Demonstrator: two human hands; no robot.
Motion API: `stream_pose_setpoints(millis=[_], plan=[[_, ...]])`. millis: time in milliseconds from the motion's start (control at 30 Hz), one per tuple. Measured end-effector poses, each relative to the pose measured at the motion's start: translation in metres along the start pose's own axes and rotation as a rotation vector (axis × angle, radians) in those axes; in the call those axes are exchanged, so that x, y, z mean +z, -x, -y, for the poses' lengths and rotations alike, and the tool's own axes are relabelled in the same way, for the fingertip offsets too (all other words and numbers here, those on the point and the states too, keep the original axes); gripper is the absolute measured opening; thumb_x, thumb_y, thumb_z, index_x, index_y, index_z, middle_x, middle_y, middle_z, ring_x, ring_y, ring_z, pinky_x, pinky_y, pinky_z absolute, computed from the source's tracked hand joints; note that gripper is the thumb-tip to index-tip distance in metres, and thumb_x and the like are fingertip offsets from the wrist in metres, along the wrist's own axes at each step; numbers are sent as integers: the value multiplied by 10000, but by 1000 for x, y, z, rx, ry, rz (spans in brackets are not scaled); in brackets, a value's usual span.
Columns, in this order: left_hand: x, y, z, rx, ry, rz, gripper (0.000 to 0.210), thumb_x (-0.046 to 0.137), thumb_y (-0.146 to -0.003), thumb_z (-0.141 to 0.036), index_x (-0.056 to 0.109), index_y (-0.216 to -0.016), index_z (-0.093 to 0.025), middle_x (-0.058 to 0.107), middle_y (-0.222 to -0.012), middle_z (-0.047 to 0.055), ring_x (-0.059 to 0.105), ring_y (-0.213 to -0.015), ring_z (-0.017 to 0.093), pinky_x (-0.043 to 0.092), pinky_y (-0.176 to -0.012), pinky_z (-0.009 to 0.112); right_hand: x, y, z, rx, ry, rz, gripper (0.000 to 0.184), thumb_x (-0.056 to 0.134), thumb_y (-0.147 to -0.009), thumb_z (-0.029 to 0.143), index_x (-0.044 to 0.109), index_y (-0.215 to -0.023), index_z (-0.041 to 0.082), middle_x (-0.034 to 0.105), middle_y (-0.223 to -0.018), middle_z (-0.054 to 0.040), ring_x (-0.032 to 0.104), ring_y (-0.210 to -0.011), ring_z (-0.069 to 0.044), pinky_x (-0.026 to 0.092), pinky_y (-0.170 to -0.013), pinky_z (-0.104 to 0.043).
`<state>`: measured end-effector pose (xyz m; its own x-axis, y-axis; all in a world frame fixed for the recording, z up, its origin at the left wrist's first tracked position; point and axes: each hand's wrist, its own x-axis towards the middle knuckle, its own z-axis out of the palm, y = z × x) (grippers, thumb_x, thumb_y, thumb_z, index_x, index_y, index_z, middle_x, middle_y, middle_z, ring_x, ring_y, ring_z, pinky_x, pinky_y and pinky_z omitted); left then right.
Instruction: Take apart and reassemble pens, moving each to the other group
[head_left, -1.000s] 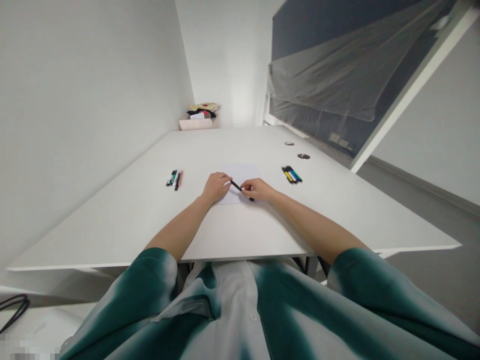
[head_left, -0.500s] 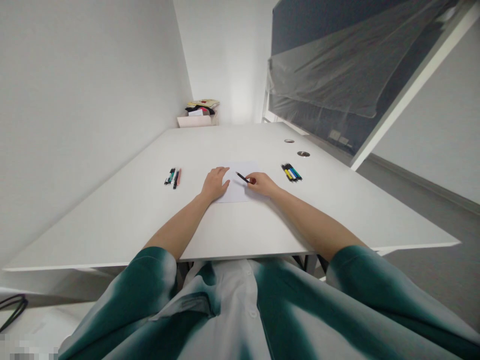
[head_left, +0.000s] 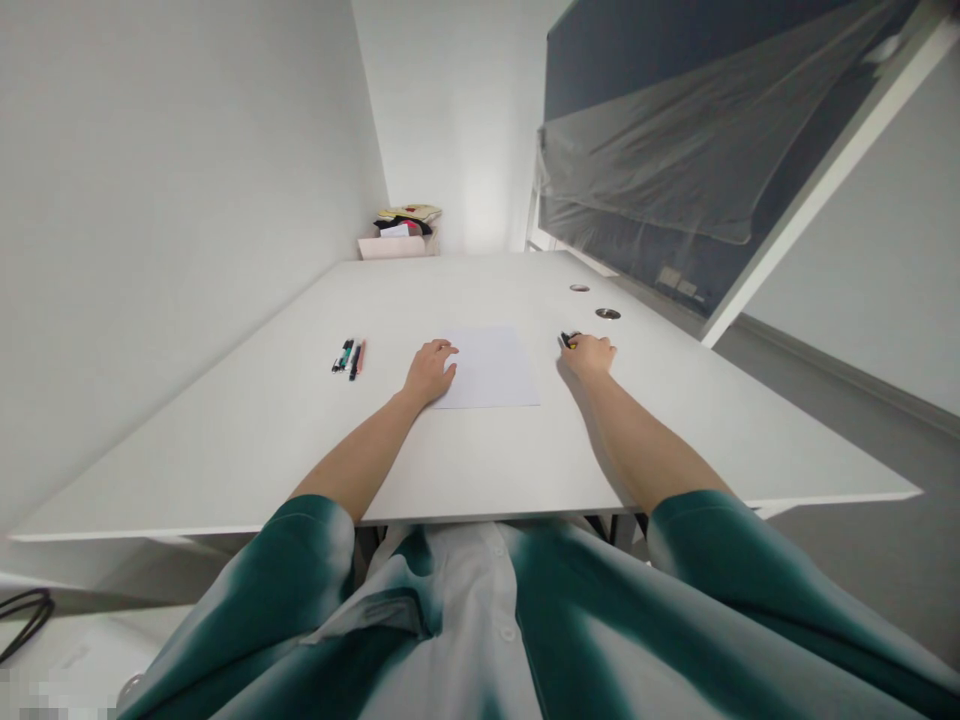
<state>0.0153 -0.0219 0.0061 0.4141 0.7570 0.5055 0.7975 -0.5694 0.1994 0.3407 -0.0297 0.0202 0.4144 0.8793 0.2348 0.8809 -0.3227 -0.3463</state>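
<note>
Left hand (head_left: 430, 372), spread, on white paper (head_left: 491, 367); right hand (head_left: 590, 353), grip hidden, could knock black-and-yellow pen (head_left: 565, 340) toward white table's (head_left: 750, 450) right edge.

Pale box (head_left: 391, 247) with a messy pile (head_left: 409, 213) of yellow, black and pinkish stuff at upper centre-left, far end of the white table (head_left: 225, 470), plain white wall (head_left: 172, 180) filling upper left. Upper right: dark panel (head_left: 622, 60) tilted in view, partly under a see-through plastic sheet (head_left: 660, 170), light frame bar (head_left: 825, 180) along its side, grey floor (head_left: 847, 390) at right edge. Two round discs (head_left: 608, 314) set in the tabletop right of centre, black cable (head_left: 30, 610) looped at lower left.
</note>
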Motion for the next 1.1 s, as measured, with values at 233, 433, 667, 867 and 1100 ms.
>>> stream_pose_setpoints(millis=[233, 433, 667, 867, 1100], plan=[[-1, 0, 0, -9, -10, 17, 299, 529, -879, -189, 668, -1144, -193, 583, -1300, 121, 529, -1203, 275, 427, -1079, 473, 8, -6, -5, -22, -38, -20, 274, 557, -842, 188, 759, -1019, 137, 672, -983, -214, 465, -1073, -325, 279, -884, -456], [-2, 0, -2, -6, -8, 38, 294, 536, -874, -185, 674, -1134, -189, 587, -1299, 120, 527, -1213, 273, 422, -1087, 471, 15, -10, -10, -54, -98, -85, 248, 538, -816, 145, 754, -931, 102, 638, -885, -216, 437, -1026, -312, 274, -875, -475], [-1, 0, -2, -4, -16, 48, 285, 540, -877, -204, 680, -1123, -175, 593, -1295, 116, 531, -1206, 271, 414, -1095, 456, 14, -11, -12, -12, -66, -34, 295, 547, -822, 154, 760, -1011, 79, 651, -1010, -250, 444, -1044, -316, 261, -865, -468], [-1, 0, -3, -2, -13, 45, 285, 539, -875, -209, 677, -1122, -181, 590, -1294, 113, 529, -1213, 270, 417, -1093, 454, 11, -9, -9, 20, -20, -11, 334, 527, -845, 191, 757, -1084, 145, 669, -1103, -213, 477, -1115, -346, 299, -916, -472], [-2, 1, -4, 1, -7, 42, 286, 541, -868, -199, 680, -1117, -194, 596, -1295, 116, 529, -1212, 277, 420, -1091, 474, 11, -9, -9, 33, -36, -4, 314, 539, -855, 224, 751, -1075, 152, 672, -1122, -205, 484, -1140, -354, 309, -937, -488]])
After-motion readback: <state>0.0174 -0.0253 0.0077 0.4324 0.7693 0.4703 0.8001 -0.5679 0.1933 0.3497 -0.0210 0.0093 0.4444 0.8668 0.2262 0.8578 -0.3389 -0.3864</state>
